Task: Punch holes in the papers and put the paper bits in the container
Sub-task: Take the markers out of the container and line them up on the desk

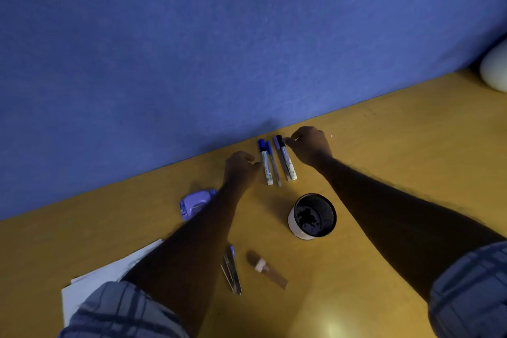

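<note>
The hole punch (193, 204) lies just left of your forearm, nearest your left hand (240, 170), grip loose and empty; the right hand (311, 147) grip at the markers (277, 162) cannot be told.

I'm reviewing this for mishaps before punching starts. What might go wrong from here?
1. The left forearm lies over the hole punch; drawing it back may knock the punch.
2. The container stands between both forearms and could be tipped.
3. The papers lie partly under the left sleeve and might be dragged along.
</note>
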### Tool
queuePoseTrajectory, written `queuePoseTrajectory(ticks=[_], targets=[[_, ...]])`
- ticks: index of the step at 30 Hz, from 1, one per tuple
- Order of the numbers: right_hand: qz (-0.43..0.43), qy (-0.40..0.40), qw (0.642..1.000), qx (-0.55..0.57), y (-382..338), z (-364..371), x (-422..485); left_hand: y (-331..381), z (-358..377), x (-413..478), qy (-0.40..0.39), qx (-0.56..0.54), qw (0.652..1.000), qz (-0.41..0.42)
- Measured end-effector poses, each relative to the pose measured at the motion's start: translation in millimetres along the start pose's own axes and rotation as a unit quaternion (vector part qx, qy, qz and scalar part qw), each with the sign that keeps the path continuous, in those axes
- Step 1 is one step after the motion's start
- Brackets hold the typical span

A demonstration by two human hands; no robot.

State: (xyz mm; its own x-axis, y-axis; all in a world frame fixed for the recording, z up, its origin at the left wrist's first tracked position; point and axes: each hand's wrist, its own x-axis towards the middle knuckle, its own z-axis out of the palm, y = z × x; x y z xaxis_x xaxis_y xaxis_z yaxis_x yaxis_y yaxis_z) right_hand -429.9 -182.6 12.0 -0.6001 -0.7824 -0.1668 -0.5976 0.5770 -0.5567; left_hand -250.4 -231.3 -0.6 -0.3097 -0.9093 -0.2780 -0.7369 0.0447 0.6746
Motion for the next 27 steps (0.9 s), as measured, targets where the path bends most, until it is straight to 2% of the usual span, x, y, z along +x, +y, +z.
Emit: queuePoseTrajectory(ticks=[6,10,13,15,18,22,27], targets=[[-0.071,0.035,0.997,0.005,-35.7,-22.7,-48.8,-18.2,-30.0,-41.4,0.016,-0.005,1.0,0.025],[-0.191,0.055,0.98,0.021,-61.2,-26.8,-101.6,-42.5,-45.8,-80.9,0.023,-0.006,0.999,0.043],[-0.263,0.024,0.964,-0.001,-66.3,-14.6,-145.1,-66.8,-52.7,-110.9,0.016,-0.016,0.998,0.054],[-0.284,-0.005,0.959,-0.018,-61.3,-1.0,-172.6,-84.5,-52.8,-128.4,-0.005,0.017,0.998,0.062],[-0.262,-0.064,0.961,-0.06,-44.3,23.1,-204.9,-106.7,-46.1,-148.7,-0.041,0.039,0.998,0.019],[-0.163,-0.16,0.962,-0.151,-13.3,48.2,-234.5,-117.6,-28.5,-169.9,-0.058,0.054,0.996,-0.039],[-0.121,-0.173,0.955,-0.207,10.8,64.4,-251.1,-119.1,-11.5,-179.5,-0.072,0.062,0.993,-0.071]])
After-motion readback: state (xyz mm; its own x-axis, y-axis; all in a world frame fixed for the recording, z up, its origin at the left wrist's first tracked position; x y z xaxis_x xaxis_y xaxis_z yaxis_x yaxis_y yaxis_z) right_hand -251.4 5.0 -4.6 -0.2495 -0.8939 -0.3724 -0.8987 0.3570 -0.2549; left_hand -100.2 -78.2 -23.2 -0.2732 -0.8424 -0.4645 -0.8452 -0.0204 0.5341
